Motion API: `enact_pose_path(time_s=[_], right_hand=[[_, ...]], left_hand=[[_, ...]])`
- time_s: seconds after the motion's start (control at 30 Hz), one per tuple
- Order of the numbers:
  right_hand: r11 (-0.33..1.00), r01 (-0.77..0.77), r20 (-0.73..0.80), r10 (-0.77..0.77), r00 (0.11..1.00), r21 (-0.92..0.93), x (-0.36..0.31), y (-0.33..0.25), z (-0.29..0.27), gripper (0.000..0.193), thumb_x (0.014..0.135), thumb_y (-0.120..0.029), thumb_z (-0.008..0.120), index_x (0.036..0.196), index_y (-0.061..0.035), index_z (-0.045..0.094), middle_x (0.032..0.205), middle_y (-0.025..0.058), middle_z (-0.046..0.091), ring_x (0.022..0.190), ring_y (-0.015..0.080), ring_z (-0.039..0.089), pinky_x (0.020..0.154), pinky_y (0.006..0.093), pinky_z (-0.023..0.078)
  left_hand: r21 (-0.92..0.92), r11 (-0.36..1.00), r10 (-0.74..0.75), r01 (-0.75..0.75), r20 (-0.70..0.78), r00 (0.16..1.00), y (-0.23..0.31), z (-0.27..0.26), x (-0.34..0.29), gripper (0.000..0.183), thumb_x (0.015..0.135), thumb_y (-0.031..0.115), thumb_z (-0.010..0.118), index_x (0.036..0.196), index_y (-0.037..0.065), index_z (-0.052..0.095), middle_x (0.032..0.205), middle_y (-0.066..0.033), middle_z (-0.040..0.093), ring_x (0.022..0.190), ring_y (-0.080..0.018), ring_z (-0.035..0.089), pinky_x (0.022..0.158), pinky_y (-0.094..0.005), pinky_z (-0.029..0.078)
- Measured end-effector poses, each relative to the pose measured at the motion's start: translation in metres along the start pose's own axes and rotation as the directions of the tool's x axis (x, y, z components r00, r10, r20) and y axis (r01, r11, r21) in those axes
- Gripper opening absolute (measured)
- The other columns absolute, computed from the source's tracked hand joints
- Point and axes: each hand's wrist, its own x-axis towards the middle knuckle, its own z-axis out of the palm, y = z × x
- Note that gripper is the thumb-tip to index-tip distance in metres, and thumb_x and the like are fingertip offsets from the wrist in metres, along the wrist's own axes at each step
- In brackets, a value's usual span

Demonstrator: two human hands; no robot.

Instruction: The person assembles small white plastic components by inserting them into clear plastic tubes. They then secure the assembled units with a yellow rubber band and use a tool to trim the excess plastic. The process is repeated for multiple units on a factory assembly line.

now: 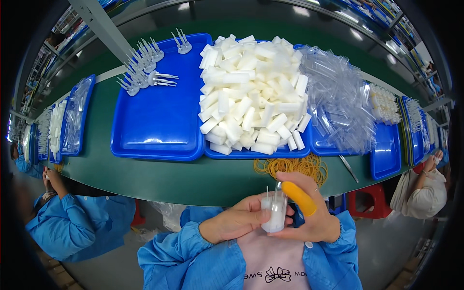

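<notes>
Close to my chest, both hands meet around a small white pronged piece with thin prongs pointing up. A clear plastic sleeve shows at its upper end, partly hidden by fingers; I cannot tell exactly how far it covers the piece. My left hand is closed on the piece from the left, its thumb across the front. My right hand is closed round it from the right, thumb at the lower end. A yellow finger cot covers one right finger near the top of the sleeve.
Beyond my hands are blue trays: one with grey-white pronged bases, one heaped with white foam blocks, one with clear sleeves. Yellow rubber bands and metal tweezers lie on the green table. People work at both sides.
</notes>
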Motion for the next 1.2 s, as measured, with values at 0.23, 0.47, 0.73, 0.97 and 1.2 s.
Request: enact_pose_path(time_s=[0.23, 0.47, 0.73, 0.97, 1.2], right_hand=[[0.998, -0.031, 0.084, 0.035, 0.996, -0.046, 0.006, -0.007, 0.004, 0.068, 0.066, -0.021, 0.079, 0.127, -0.0076, 0.053, 0.131, 0.0130, 0.046, 0.119, 0.0339, 0.045, 0.099, 0.0447, 0.036], [0.984, 0.081, 0.079, -0.069, 0.994, -0.160, -0.004, -0.003, 0.014, 0.056, 0.071, -0.023, 0.076, 0.122, -0.0097, 0.057, 0.121, 0.0085, 0.054, 0.115, 0.0279, 0.048, 0.101, 0.0445, 0.034], [0.999, -0.042, -0.158, 0.045, 0.986, 0.026, 0.017, 0.008, 0.000, 0.043, 0.071, -0.019, 0.075, 0.110, -0.0066, 0.062, 0.116, 0.0079, 0.055, 0.110, 0.0279, 0.051, 0.099, 0.0423, 0.037], [0.740, -0.084, -0.200, -0.070, 0.977, -0.667, 0.035, 0.059, 0.001, 0.028, 0.067, -0.014, 0.075, 0.092, -0.0036, 0.066, 0.097, 0.0067, 0.057, 0.090, 0.0257, 0.054, 0.078, 0.0383, 0.043], [0.700, 0.154, -0.151, -0.353, 0.923, -0.697, 0.014, 0.096, 0.011, 0.022, 0.069, -0.013, 0.073, 0.087, -0.0031, 0.067, 0.086, 0.0049, 0.060, 0.072, 0.0230, 0.057, 0.072, 0.0361, 0.045]], left_hand=[[-0.005, 0.999, -0.034, 0.034, -0.026, 0.999, -0.002, -0.006, -0.005, 0.052, 0.093, 0.025, 0.059, 0.135, 0.002, 0.040, 0.129, -0.0130, 0.052, 0.121, -0.0244, 0.052, 0.105, -0.0374, 0.039], [-0.025, 1.000, -0.014, 0.011, -0.124, 0.992, -0.007, -0.008, -0.008, 0.055, 0.091, 0.024, 0.062, 0.135, 0.002, 0.038, 0.123, -0.0110, 0.055, 0.116, -0.0203, 0.054, 0.102, -0.0342, 0.042], [-0.106, 0.975, 0.191, -0.197, -0.063, 0.980, -0.007, -0.014, -0.002, 0.076, 0.082, 0.036, 0.071, 0.142, 0.012, 0.030, 0.095, -0.0063, 0.055, 0.091, -0.0223, 0.057, 0.077, -0.0400, 0.052], [-0.033, 0.967, 0.242, -0.253, -0.194, 0.951, 0.008, -0.006, -0.014, 0.075, 0.083, 0.039, 0.069, 0.144, 0.015, 0.032, 0.084, 0.0007, 0.045, 0.076, -0.0142, 0.045, 0.063, -0.0294, 0.040], [-0.079, 0.958, 0.253, -0.274, -0.212, 0.944, 0.004, -0.012, -0.020, 0.068, 0.084, 0.033, 0.069, 0.141, 0.014, 0.037, 0.085, 0.0002, 0.045, 0.076, -0.0147, 0.045, 0.063, -0.0293, 0.040]])
